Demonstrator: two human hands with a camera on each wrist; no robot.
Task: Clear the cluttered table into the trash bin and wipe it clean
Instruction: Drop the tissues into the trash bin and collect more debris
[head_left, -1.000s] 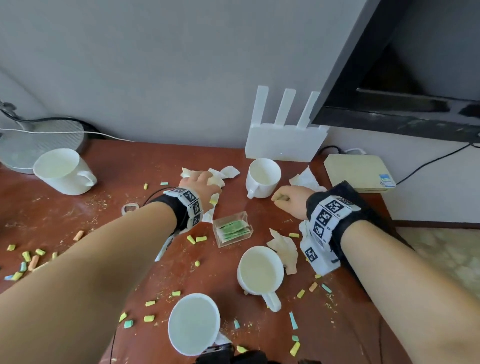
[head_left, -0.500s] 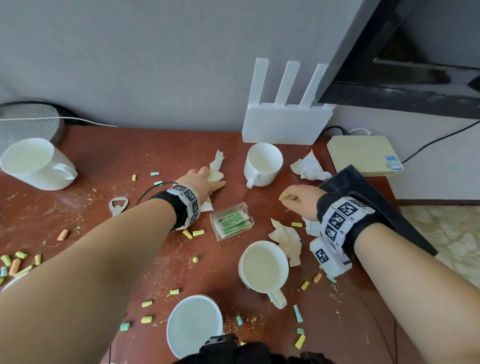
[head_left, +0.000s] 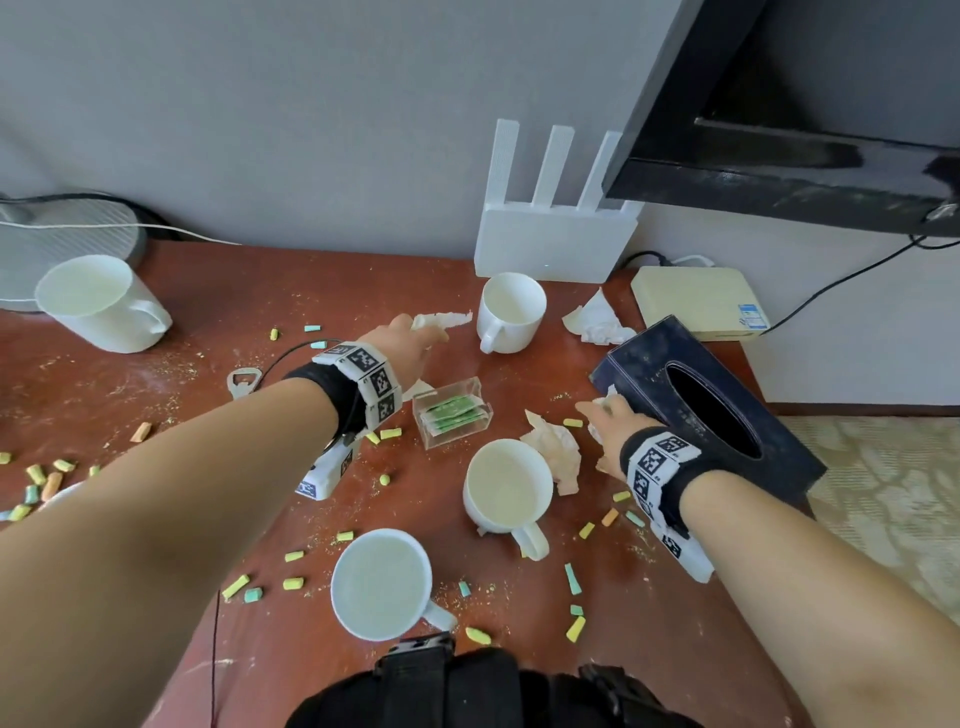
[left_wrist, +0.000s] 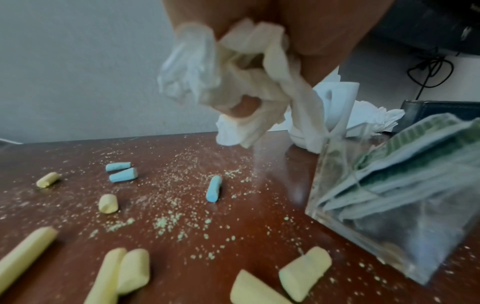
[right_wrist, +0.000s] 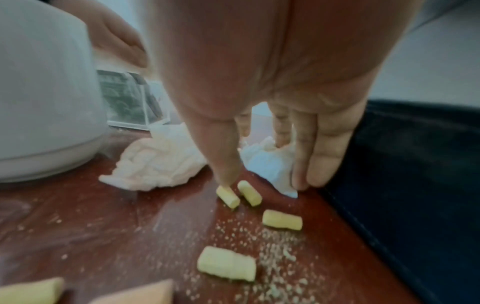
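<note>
no legible text; wrist bands (head_left: 371, 382) carry square code markers; beige box (head_left: 696, 301) sticker unreadable.

The head view looks steeply down from above on the red-brown table (head_left: 260, 312), toward the wall. Each wrist view sits low, just above the tabletop, facing along its palm. All three share the clear box of green packets (head_left: 452, 418) (left_wrist: 394, 197) (right_wrist: 124, 96).
</note>
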